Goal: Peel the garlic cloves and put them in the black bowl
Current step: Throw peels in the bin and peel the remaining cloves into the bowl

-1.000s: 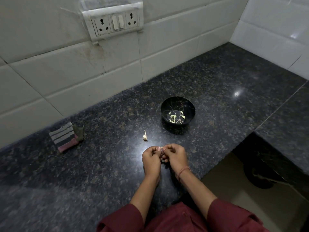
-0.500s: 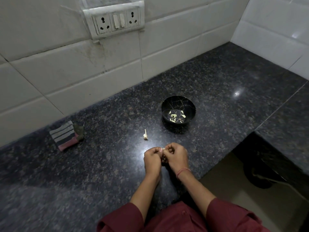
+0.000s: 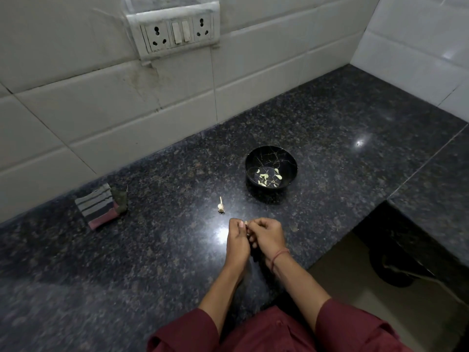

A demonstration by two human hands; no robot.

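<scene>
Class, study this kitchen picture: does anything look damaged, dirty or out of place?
Brownish stains streak the white wall tiles just below the socket panel. A bare garlic stalk lies loose on the countertop.

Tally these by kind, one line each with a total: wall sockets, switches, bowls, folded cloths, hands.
Wall sockets: 2
Switches: 2
Black bowl: 1
Folded cloth: 1
Left hand and right hand, pinching a garlic clove: 2
Total: 8
</scene>
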